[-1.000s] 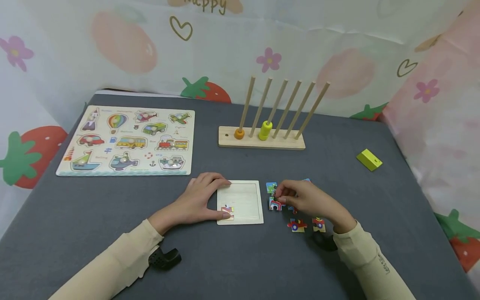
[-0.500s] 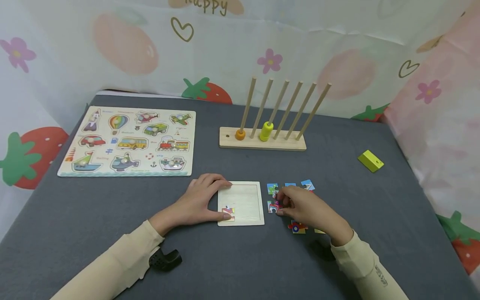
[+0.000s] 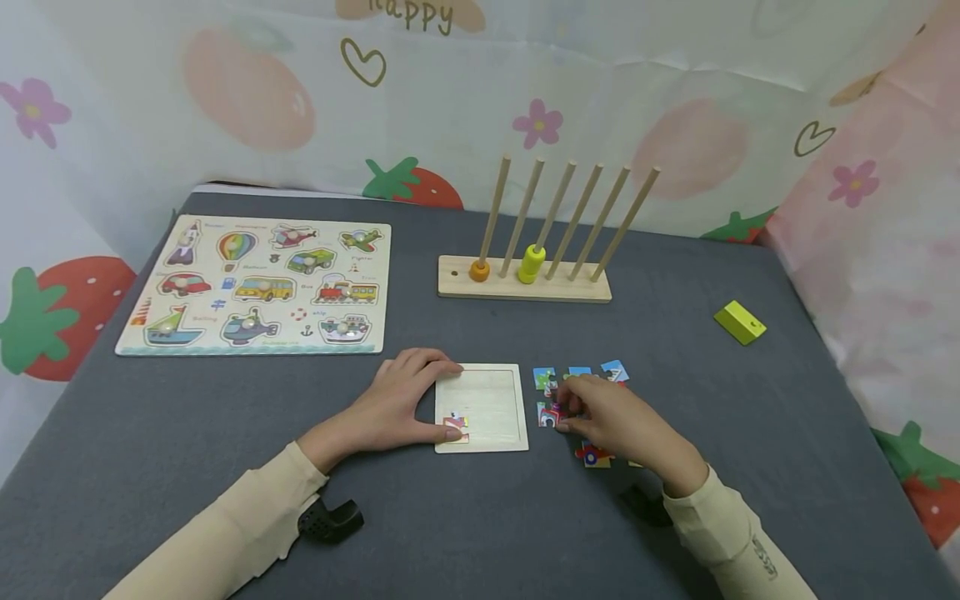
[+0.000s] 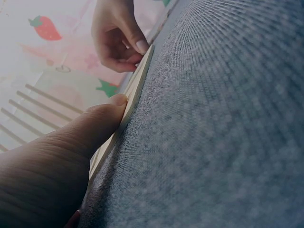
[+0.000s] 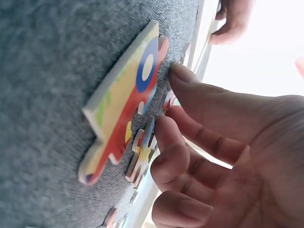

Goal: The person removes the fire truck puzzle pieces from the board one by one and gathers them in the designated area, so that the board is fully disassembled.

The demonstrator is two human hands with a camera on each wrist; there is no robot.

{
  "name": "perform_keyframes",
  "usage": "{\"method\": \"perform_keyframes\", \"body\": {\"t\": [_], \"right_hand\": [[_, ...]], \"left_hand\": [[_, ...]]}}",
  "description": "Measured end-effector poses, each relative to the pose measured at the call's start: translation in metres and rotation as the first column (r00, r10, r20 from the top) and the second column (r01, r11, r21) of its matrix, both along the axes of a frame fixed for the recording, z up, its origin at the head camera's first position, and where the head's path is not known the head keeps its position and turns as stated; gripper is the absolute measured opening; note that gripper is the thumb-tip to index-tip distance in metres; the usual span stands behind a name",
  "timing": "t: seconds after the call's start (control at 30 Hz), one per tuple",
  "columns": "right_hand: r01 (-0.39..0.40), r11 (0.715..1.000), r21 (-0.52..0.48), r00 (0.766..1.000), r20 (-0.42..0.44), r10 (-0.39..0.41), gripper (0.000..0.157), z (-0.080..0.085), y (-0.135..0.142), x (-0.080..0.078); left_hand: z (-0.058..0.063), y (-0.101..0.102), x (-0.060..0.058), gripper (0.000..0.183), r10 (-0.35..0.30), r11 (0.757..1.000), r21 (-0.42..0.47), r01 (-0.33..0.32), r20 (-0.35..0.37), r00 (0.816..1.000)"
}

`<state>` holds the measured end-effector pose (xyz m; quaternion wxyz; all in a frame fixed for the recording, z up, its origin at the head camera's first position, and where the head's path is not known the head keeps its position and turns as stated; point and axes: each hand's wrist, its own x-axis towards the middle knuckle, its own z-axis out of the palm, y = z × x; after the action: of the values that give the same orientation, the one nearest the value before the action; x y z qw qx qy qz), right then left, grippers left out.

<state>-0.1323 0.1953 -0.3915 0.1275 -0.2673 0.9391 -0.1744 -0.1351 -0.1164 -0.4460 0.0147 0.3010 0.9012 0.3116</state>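
Observation:
My left hand (image 3: 408, 396) rests on the left side of a shallow wooden puzzle tray (image 3: 491, 400). Its thumb presses straight on the lower left, over a pink jigsaw piece (image 3: 454, 422) lying in that corner; the other fingers reach the upper left edge. To the right of the tray, my right hand (image 3: 618, 421) pinches a red-and-white jigsaw piece (image 3: 548, 415) low at the cloth, thumb and forefinger at its right side. In the right wrist view, that piece is mostly hidden behind the fingers. A jigsaw piece with a blue wheel (image 5: 145, 71) lies nearer that camera.
Several loose jigsaw pieces (image 3: 613, 370) lie around and under my right hand. Behind stands a wooden peg rack (image 3: 525, 287) with orange and yellow beads. A vehicle picture board (image 3: 255, 283) lies back left, a yellow-green block (image 3: 740, 322) far right.
My right hand has shifted slightly down and left, and the red-and-white piece has slid a little with it. More of the blue upper pieces now shows. My left hand stays put.

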Motion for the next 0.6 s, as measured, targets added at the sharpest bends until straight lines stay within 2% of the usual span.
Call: {"method": "perform_keyframes", "body": {"t": [0.2,0.4,0.5,0.6], "right_hand": [[0.016,0.999,0.033,1.000,-0.024,-0.016,0.023,0.002,-0.002,0.001],[0.113,0.989,0.093,0.991,-0.080,-0.106,0.023,0.014,-0.021,0.014],[0.095,0.992,0.077,0.992,-0.095,-0.088,0.024,0.019,-0.038,0.022],[0.029,0.999,0.047,0.997,-0.077,-0.025,0.023,0.017,-0.056,0.026]], "left_hand": [[0.001,0.001,-0.001,0.076,-0.002,1.000,0.003,0.002,-0.002,1.000],[0.000,0.000,0.000,0.077,-0.005,1.000,0.005,0.005,-0.001,1.000],[-0.001,0.000,0.000,0.076,-0.007,1.000,0.007,0.007,-0.001,1.000],[-0.001,0.000,0.000,0.075,-0.004,1.000,0.010,0.004,-0.004,1.000]]}}
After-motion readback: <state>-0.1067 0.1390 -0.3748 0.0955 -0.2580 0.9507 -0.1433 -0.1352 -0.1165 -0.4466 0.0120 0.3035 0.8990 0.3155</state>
